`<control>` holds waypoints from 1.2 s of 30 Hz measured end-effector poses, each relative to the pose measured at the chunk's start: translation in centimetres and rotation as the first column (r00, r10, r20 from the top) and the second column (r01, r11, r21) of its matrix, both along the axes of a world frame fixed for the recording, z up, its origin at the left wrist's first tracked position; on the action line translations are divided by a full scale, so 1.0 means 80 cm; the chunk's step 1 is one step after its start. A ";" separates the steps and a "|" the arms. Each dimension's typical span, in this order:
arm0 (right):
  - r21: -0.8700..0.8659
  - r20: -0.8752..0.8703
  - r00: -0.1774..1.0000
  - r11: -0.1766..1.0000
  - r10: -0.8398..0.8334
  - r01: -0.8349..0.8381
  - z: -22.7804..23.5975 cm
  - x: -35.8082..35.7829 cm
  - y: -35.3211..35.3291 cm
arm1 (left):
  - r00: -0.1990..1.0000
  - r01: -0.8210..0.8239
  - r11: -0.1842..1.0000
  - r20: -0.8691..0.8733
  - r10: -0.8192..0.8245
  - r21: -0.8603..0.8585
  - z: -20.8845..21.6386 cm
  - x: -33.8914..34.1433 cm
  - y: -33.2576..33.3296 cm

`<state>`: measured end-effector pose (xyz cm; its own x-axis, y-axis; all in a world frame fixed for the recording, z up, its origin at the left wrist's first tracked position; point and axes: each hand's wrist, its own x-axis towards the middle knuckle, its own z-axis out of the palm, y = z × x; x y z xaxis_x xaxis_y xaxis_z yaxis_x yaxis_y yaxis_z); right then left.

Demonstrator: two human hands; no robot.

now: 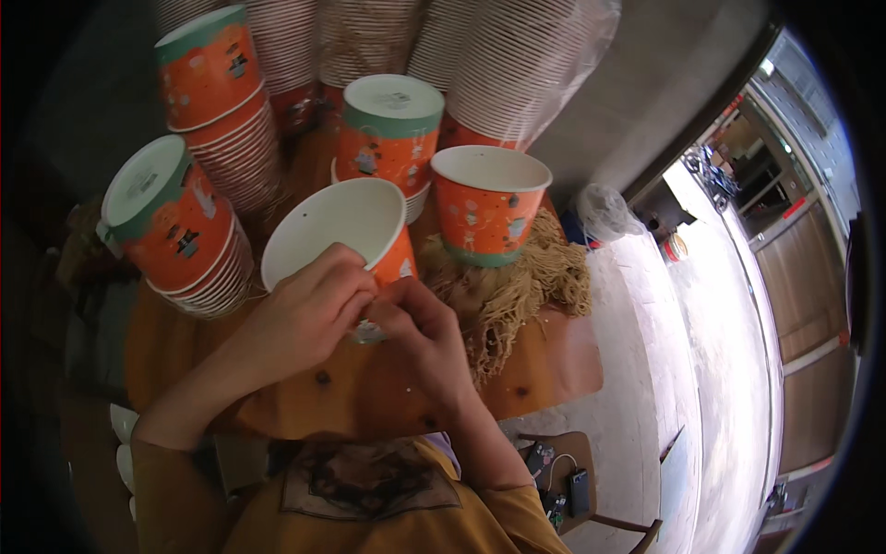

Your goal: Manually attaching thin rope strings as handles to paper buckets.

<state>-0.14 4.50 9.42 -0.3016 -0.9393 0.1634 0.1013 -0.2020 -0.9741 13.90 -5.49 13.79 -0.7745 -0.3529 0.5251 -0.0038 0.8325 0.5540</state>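
Observation:
An orange paper bucket (388, 263) with a white inside stands tilted at the middle of the wooden table, its mouth facing up. One small dark hole shows in its far inner wall. My left hand (318, 300) is closed at the bucket's near rim, fingers bent in a pinch. Against its near outer side, my right hand (420, 332) pinches with thumb and forefinger, close to the left fingertips. What either pinch holds is hidden by the fingers. To the right lies a pile of beige cords (531, 295), with another upright orange bucket (489, 208) on it.
Upside-down bucket stacks stand at left (175, 226), far left (217, 88) and behind (388, 129). Tall plastic-wrapped bucket stacks (521, 69) line the back. The wooden table (554, 360) ends near my body. A chair (577, 462) holding a phone is at lower right.

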 end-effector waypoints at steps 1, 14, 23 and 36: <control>-0.002 0.021 1.000 1.000 -0.009 0.009 0.001 0.001 -0.001 | 1.000 -0.004 1.000 -0.019 0.003 -0.023 0.000 0.000 -0.001; 0.022 -0.173 0.981 0.995 -0.092 0.097 0.003 0.008 0.000 | 0.999 0.044 0.998 0.006 -0.043 -0.044 -0.007 0.012 -0.005; 0.048 -0.124 0.987 0.993 -0.101 0.107 0.007 0.010 -0.002 | 1.000 0.013 0.982 0.008 -0.012 -0.187 -0.014 0.016 -0.010; -0.116 -0.197 0.930 0.949 -0.311 0.293 -0.008 0.019 -0.010 | 1.000 -0.021 0.967 0.017 0.017 0.256 -0.005 0.017 -0.010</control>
<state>1.39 3.69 8.80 -0.5193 -0.7893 0.3275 -0.1826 -0.2719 -0.9448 15.27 -6.28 13.40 -0.7729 -0.4889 0.4044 -0.0276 0.6627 0.7483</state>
